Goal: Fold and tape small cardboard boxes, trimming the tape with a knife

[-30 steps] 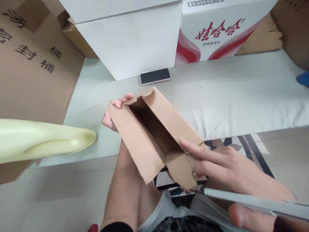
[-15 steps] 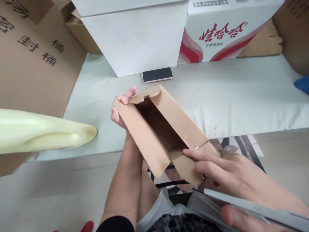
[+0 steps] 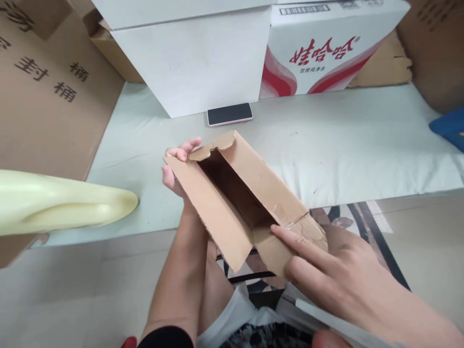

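Note:
A narrow brown cardboard box [image 3: 268, 176] with its flaps standing apart is tilted above my lap, its dark inside facing me. My left hand [image 3: 176, 166] grips the far left end, fingers around the edge and partly hidden behind a long flap. On the near right end, the index finger of my right hand [image 3: 337, 275] stretches along a short flap to the opening. Between that hand's other fingers and thumb lies a long, flat, grey tool [image 3: 326, 316]; blur and the frame edge hide its kind.
A phone [image 3: 230, 114] lies on the pale green covered bench [image 3: 348, 140], before a white box [image 3: 192, 63] and a red-and-white water carton [image 3: 319, 63]. A large brown carton [image 3: 54, 121] stands left. A smooth pale yellow object [image 3: 72, 203] juts in; a blue object [image 3: 449, 128] sits right.
The view has shifted slightly, so the scene sits a little further left. My right hand has turned a little and the grey tool sits lower. Both hands remain on the box.

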`<action>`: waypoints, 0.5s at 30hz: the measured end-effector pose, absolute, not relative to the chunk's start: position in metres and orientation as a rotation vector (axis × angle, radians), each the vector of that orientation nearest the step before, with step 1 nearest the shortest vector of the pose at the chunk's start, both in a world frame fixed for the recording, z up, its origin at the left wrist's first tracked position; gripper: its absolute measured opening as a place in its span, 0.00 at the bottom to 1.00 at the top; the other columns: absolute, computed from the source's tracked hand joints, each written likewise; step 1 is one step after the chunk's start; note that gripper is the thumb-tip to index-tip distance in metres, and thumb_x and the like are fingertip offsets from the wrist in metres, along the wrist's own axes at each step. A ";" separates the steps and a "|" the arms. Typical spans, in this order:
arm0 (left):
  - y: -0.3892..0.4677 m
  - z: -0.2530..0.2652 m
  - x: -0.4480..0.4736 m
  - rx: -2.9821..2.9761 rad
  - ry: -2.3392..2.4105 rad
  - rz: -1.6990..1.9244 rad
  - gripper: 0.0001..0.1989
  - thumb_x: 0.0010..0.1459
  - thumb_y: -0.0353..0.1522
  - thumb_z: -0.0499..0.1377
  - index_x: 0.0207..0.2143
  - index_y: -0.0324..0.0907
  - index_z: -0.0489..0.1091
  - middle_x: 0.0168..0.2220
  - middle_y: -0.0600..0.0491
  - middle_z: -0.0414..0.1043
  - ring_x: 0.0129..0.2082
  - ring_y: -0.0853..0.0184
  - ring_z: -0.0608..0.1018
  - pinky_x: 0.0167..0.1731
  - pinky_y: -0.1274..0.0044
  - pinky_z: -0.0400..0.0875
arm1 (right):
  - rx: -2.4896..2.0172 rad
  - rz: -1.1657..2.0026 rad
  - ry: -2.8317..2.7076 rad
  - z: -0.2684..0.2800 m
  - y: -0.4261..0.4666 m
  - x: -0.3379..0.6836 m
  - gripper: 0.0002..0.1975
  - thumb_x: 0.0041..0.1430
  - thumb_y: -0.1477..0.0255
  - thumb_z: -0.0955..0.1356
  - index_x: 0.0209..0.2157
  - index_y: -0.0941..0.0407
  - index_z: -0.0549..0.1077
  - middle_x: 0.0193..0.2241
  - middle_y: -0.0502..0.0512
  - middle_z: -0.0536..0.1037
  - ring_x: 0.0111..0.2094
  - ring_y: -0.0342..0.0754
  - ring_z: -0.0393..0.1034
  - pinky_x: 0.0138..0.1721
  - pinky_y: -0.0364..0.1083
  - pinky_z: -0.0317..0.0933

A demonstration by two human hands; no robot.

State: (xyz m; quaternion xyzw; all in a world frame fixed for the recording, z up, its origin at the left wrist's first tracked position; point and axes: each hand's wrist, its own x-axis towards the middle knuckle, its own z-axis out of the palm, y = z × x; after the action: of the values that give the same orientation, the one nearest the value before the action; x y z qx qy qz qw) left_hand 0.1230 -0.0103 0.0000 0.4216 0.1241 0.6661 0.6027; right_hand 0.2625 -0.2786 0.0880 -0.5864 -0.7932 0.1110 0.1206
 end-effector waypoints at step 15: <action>-0.006 -0.001 0.126 1.074 0.358 1.555 0.33 0.55 0.65 0.54 0.24 0.45 0.58 0.35 0.47 0.76 0.36 0.56 0.76 0.43 0.61 0.70 | -1.839 0.455 -2.486 0.103 -0.271 0.250 0.23 0.64 0.51 0.60 0.36 0.58 0.70 0.60 0.83 0.73 0.13 0.44 0.62 0.17 0.48 0.54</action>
State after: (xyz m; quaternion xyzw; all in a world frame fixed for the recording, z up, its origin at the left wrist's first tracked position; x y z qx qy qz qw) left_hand 0.1261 -0.0056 -0.0013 0.4579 0.1527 0.6630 0.5722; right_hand 0.2498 -0.2707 0.1032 -0.5885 -0.7953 0.1455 0.0079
